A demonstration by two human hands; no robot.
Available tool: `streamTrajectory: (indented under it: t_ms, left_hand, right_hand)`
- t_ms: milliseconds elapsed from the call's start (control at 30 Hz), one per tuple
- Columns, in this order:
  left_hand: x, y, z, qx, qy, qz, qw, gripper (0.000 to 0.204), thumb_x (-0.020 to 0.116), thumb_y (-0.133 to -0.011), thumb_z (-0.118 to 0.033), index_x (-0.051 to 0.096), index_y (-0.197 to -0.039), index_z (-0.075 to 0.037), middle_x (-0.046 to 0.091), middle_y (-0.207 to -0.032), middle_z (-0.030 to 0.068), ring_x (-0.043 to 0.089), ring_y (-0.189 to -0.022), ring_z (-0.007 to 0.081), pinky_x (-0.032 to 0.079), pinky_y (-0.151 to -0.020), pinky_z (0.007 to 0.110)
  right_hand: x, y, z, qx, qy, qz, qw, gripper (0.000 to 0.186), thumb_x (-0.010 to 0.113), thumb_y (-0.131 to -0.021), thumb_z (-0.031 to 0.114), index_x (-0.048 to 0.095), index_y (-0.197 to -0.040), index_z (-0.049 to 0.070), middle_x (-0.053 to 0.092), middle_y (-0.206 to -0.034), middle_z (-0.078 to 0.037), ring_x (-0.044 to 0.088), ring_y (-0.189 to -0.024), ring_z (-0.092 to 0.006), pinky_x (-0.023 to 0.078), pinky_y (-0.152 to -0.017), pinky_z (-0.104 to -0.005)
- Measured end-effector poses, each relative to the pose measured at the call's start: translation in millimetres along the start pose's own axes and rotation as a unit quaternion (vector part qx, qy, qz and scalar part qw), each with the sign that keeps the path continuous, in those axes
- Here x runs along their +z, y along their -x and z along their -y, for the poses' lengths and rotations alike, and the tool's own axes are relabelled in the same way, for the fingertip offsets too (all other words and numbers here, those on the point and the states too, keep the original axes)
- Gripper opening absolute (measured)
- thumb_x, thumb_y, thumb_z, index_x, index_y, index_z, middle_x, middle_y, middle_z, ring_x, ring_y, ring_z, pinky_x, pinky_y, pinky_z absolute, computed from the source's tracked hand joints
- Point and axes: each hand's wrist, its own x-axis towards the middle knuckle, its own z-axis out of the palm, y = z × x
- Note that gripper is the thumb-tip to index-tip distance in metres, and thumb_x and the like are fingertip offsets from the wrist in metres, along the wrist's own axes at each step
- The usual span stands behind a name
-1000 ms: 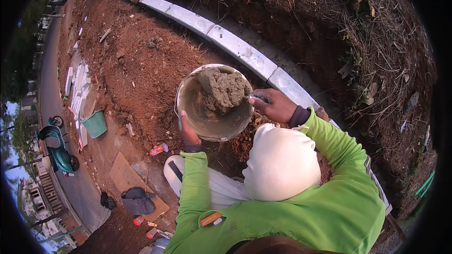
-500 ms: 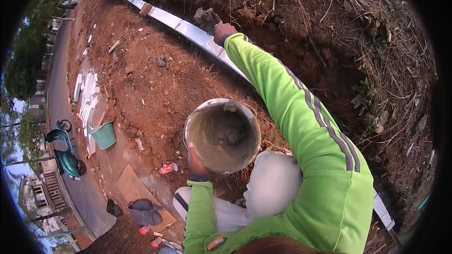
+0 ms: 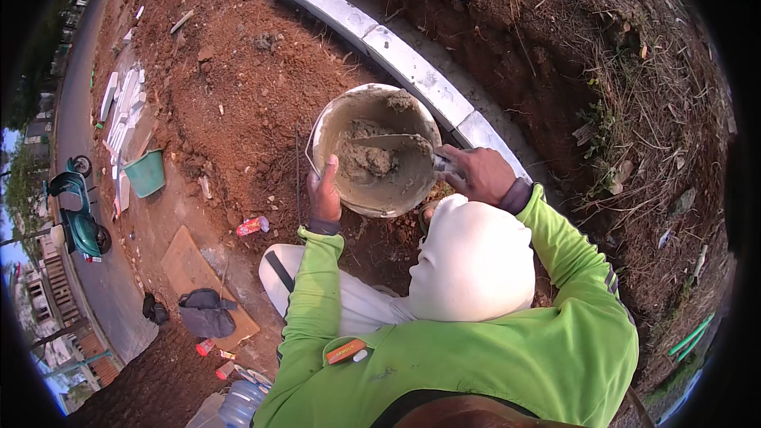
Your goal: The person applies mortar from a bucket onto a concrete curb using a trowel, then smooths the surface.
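Note:
A round bucket (image 3: 349, 115) with wet grey mortar (image 3: 369, 162) inside stands on the soil in front of my knees. My left hand (image 3: 325, 196) grips its near left rim, thumb over the edge. My right hand (image 3: 485, 174), at the bucket's right side, is closed round the handle of a trowel (image 3: 388, 141). The trowel's blade lies inside the bucket against the mortar; part of it blends with the grey. More mortar sticks to the far inner wall.
A row of pale kerb blocks (image 3: 408, 63) runs diagonally beyond the bucket, with a dug trench (image 3: 507, 87) behind it. Left lie a green bucket (image 3: 144, 173), white block pieces (image 3: 125, 131), a board (image 3: 186, 261) and a dark bag (image 3: 206, 313). A scooter (image 3: 75, 210) stands on the road.
My right hand has come back from the kerb's far side to the bucket, and the trowel is now in the mortar. My left hand stays on the rim. The view has shifted.

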Motion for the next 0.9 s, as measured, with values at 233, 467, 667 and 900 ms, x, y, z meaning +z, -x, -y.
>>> streamTrajectory:
  t_ms: [233,467,667,900]
  left_hand:
    - [32.3,10.3,-42.2,0.094,-0.059,0.061,0.992,0.030,0.061,-0.094,-0.016,0.066,-0.115,0.005,0.068,-0.099,0.0034,0.059,-0.091,0.0106,0.047,-0.086,0.027]
    - [-0.3,12.0,-27.9,0.069,-0.100,0.101,0.987,0.030,0.063,-0.093,-0.015,0.067,-0.116,0.004,0.068,-0.107,0.0037,0.059,-0.098,0.0106,0.044,-0.094,0.028]
    - [19.3,3.1,-30.4,0.069,-0.109,0.146,0.981,0.031,0.063,-0.094,-0.018,0.067,-0.118,0.002,0.068,-0.107,0.0028,0.059,-0.099,0.0109,0.043,-0.094,0.028]
    - [-4.2,-0.2,-31.8,0.075,-0.117,0.116,0.984,0.031,0.062,-0.095,-0.018,0.067,-0.118,0.003,0.069,-0.107,0.0040,0.060,-0.098,0.0115,0.045,-0.093,0.029]
  right_hand:
    - [27.3,-35.3,22.2,0.022,0.271,-0.085,0.958,0.035,0.054,-0.094,0.018,0.060,-0.127,0.008,0.067,-0.079,-0.016,0.069,-0.070,-0.0341,0.053,-0.057,-0.0447]
    - [29.0,-14.8,49.3,-0.033,0.275,0.110,0.955,0.035,0.058,-0.091,0.018,0.063,-0.125,0.011,0.069,-0.072,-0.012,0.072,-0.073,-0.0298,0.056,-0.061,-0.0422]
    - [69.1,-39.8,29.6,-0.021,0.254,-0.073,0.964,0.030,0.049,-0.097,0.014,0.058,-0.123,0.003,0.067,-0.082,-0.017,0.070,-0.072,-0.0341,0.055,-0.056,-0.0454]
    - [-15.3,5.4,48.3,-0.050,0.292,0.013,0.955,0.034,0.055,-0.094,0.022,0.059,-0.128,0.015,0.067,-0.079,-0.014,0.070,-0.071,-0.0317,0.054,-0.057,-0.0435]
